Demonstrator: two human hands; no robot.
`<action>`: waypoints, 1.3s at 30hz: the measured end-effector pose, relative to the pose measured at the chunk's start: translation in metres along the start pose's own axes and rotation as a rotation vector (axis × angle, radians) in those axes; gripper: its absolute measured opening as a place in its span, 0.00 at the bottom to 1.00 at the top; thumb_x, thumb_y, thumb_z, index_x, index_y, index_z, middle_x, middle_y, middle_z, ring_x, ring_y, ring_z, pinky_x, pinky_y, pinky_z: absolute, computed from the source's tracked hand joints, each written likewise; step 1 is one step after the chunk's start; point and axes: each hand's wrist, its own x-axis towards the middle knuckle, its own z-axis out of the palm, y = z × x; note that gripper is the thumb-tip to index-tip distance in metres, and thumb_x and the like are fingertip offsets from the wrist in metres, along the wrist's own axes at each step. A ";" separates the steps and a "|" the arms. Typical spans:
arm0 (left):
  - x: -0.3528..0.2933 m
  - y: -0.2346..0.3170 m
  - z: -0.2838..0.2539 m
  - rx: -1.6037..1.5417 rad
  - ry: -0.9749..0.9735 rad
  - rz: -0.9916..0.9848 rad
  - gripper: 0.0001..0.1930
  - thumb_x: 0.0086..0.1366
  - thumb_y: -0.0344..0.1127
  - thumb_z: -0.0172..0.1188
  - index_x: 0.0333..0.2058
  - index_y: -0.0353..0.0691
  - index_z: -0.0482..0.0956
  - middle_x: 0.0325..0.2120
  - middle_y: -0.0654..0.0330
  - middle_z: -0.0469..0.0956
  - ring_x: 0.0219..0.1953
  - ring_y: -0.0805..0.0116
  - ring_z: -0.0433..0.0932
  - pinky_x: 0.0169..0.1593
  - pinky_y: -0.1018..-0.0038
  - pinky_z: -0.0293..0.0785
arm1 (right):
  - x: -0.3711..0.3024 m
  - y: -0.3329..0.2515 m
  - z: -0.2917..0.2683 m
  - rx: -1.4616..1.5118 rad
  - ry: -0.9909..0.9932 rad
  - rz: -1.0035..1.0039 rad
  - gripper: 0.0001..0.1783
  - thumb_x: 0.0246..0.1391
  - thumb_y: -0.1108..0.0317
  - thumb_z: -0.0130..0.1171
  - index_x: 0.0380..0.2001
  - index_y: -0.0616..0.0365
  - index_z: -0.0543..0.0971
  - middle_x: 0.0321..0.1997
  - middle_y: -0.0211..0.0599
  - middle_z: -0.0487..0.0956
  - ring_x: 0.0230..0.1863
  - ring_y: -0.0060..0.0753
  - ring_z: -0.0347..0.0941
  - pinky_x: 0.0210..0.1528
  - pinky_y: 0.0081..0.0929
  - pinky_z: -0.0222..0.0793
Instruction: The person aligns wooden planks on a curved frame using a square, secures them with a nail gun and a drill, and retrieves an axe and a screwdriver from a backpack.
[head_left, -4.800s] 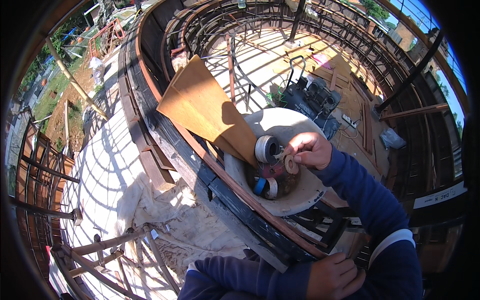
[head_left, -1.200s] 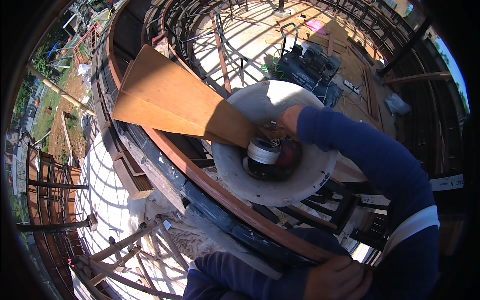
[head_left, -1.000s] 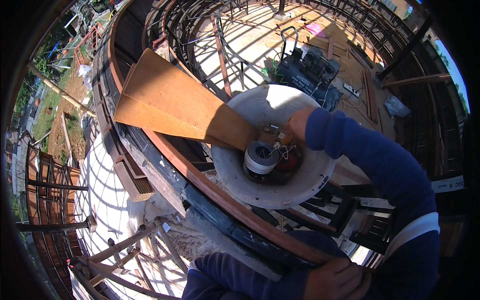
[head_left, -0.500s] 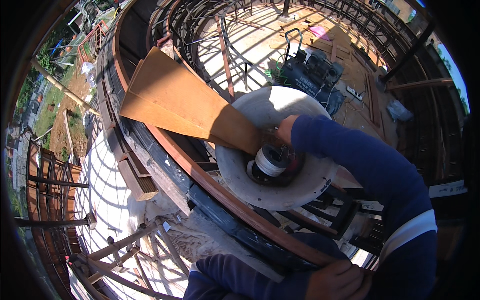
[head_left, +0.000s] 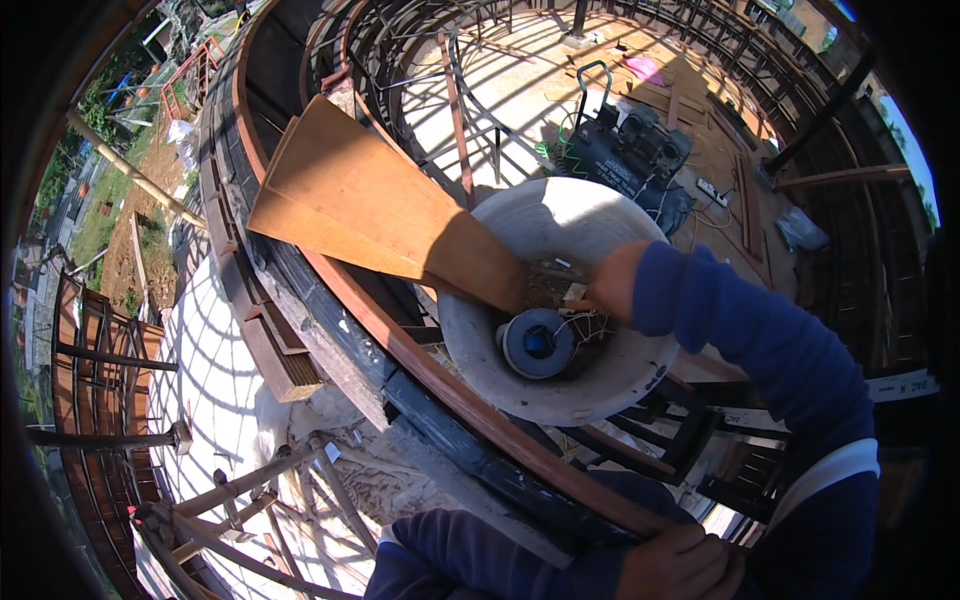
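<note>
My right hand point(head_left: 614, 284) reaches into a wide pale basin point(head_left: 480, 235), its fingers closed in the shade. A small pale block point(head_left: 575, 292) lies at the fingertips; whether they grip it is hard to see. Beside them a grey spool point(head_left: 538, 343) with a blue centre shows its flat end upward, and thin white wire point(head_left: 590, 322) runs from it toward the hand. Dark loose bits lie on the basin's bottom. Two orange-brown tapered boards point(head_left: 375, 205) lean into the basin from the left. My left hand point(head_left: 680, 565) rests curled at the lower edge, its grip hidden.
A curved reddish wooden rail point(head_left: 430, 365) passes in front of the basin, with a dark curved beam beside it. Beyond stands a dark air compressor point(head_left: 625, 155) near a power strip point(head_left: 712, 192). Wooden poles point(head_left: 240, 490) rise at the lower left over a lower, pale surface.
My right hand has moved right and slightly down inside the basin. The spool has tipped from its white wound side to its flat end. My left hand stays put.
</note>
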 end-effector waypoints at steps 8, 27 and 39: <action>-0.004 -0.002 0.006 0.003 0.023 0.060 0.09 0.46 0.27 0.61 0.29 0.34 0.77 0.21 0.63 0.71 0.22 0.71 0.70 0.24 0.74 0.62 | 0.034 0.004 0.042 0.074 0.105 0.230 0.15 0.48 0.63 0.58 0.38 0.57 0.81 0.34 0.47 0.83 0.38 0.51 0.81 0.41 0.43 0.77; -0.003 -0.002 0.004 0.003 0.051 0.038 0.09 0.43 0.28 0.61 0.27 0.35 0.77 0.18 0.65 0.68 0.21 0.71 0.70 0.23 0.74 0.62 | 0.034 0.010 0.036 0.337 0.003 0.164 0.11 0.46 0.65 0.58 0.30 0.56 0.85 0.34 0.49 0.82 0.38 0.52 0.80 0.44 0.39 0.76; -0.006 0.001 0.009 0.011 0.048 -0.003 0.11 0.41 0.26 0.62 0.28 0.34 0.77 0.19 0.63 0.70 0.22 0.70 0.71 0.22 0.73 0.64 | 0.002 -0.003 0.020 0.101 -0.030 0.252 0.11 0.49 0.62 0.58 0.30 0.57 0.83 0.36 0.44 0.81 0.38 0.49 0.79 0.43 0.40 0.76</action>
